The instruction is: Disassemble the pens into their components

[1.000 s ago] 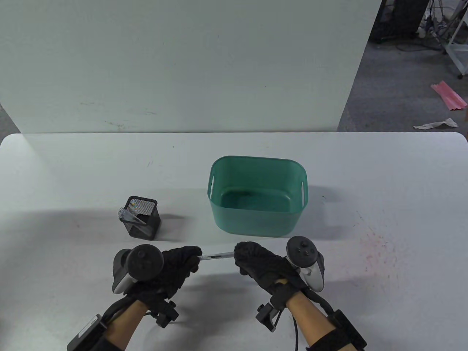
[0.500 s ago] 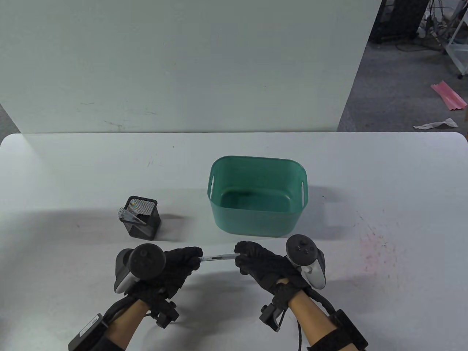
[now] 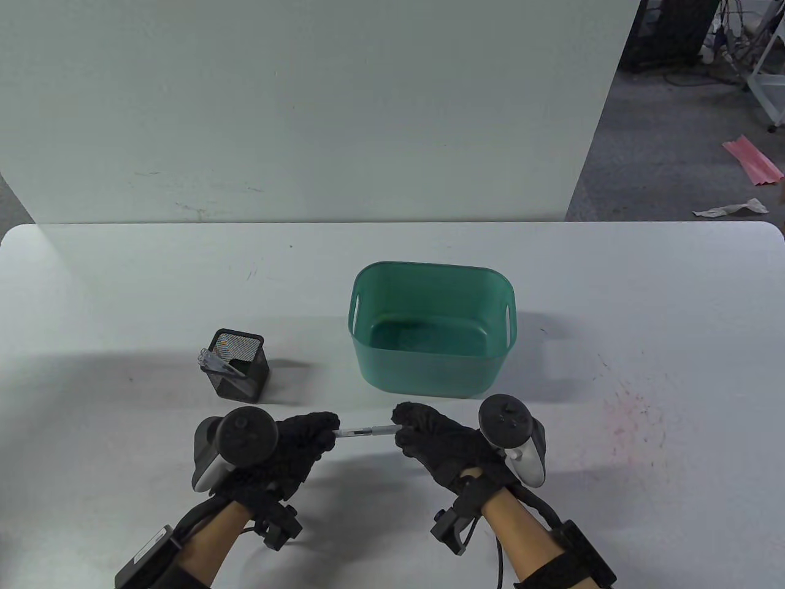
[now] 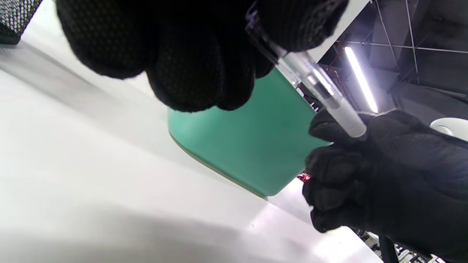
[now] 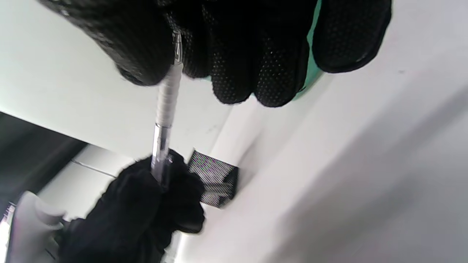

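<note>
Barely any change from a second ago: our left hand and right hand still pinch the clear plastic pen end to end above the counter, each grip closed; it looks unseparated, so we're likely mid-twist.

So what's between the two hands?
A clear pen. The left hand pinches one end and the right hand pinches the other, above the table. The table view shows it best.

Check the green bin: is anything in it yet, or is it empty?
Empty, as far as the table view shows: the green bin has only its bare floor inside. The pen is in one piece between both hands.
</note>
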